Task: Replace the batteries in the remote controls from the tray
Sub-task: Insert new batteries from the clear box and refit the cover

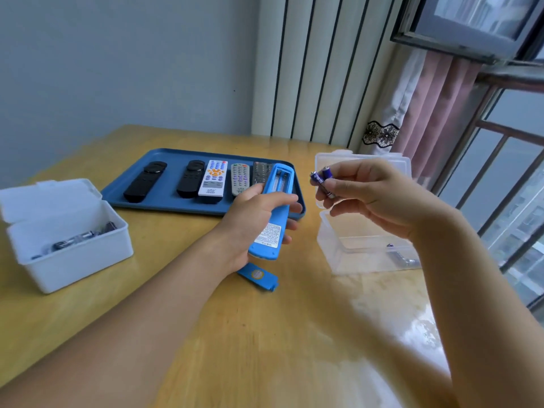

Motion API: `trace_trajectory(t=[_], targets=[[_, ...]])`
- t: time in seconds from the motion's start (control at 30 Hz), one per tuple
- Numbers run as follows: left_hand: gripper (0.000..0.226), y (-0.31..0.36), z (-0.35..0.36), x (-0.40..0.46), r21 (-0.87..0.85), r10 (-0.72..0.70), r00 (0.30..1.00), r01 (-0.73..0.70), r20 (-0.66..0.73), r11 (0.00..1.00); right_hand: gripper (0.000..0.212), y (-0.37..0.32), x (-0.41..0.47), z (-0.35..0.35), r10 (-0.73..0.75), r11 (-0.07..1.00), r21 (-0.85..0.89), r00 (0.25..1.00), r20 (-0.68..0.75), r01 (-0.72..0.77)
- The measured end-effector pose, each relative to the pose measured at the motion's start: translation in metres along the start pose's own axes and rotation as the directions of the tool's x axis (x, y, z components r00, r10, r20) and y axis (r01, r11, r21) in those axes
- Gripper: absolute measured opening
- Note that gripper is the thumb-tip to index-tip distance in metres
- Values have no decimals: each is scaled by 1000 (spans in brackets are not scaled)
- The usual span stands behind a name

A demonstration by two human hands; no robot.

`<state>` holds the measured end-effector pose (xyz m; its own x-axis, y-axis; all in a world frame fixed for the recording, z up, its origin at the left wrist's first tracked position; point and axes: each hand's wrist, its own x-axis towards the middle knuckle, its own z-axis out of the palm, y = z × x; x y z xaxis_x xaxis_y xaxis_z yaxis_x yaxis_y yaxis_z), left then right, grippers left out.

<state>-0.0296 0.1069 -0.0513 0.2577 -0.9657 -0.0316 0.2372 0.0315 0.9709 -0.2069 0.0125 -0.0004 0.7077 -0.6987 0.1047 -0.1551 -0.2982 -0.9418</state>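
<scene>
L hand (259,219) grips the blue remote (272,213) face-down at frame centre, fingers wrapped round its lower half. Its long axis runs from lower centre up toward the tray, tilted slightly right. Battery bay (281,181) sits at the far (upper) end, open and looks empty; two slots run parallel w/ the remote's length.

R hand (365,195), right of centre, pinches two purple batteries (321,179) between thumb and fingertips. The cells poke out toward the left, tips aimed up-left, lying just right of the bay and about level w/ it, a small gap between. So the R hand is the near one to the bay; the move is a short shift leftward. Judgement: cells need turning to line up w/ the slot axis, and polarity marks are too small to read here.

Blue battery cover (259,279) lies loose on the wooden table (265,348), just below the remote's near end, under the L wrist.

Blue tray (153,198) at upper centre holds five other remotes (212,179) side by side. White box (70,240) at left holds loose batteries; clear box (368,245) at right, behind the R hand, lid up, a few cells inside.

Task stage, as I judge it: first remote open, new cells not yet in.
</scene>
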Motion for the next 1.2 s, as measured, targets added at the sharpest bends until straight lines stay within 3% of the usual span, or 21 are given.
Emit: trace_trajectory(t=[0.13, 0.33, 0.5, 0.67, 0.87, 1.0, 1.2], targets=[[32, 11, -19, -7, 7, 64, 998, -64, -11, 998, 22, 10, 17, 52, -109, 994, -17, 992, -58, 108], [33, 2, -70, -21, 237, 88, 996, -83, -9, 968, 27, 19, 27, 85, -145, 989, -23, 978, -151, 143], [26, -4, -67, -20, 112, 77, 996, -73, -33, 991, 14, 24, 26, 102, -153, 988, -16, 980, -128, 152], [30, -12, -56, -11, 160, 280, 943, -253, -179, 954, 14, 27, 26, 100, -100, 989, 94, 979, -175, 118], [34, -10, -57, -11, 243, 394, 904, -350, -165, 905, 9, 31, 28, 103, -80, 994, 61, 986, -143, 89], [33, -10, -56, -10, 261, 375, 914, -328, -154, 908, 2, 30, 27, 100, -68, 995, 58, 991, -113, 75], [35, -2, -61, -7, 44, 176, 977, -172, -122, 984, 14, 25, 27, 99, -153, 988, -45, 966, -208, 146]])
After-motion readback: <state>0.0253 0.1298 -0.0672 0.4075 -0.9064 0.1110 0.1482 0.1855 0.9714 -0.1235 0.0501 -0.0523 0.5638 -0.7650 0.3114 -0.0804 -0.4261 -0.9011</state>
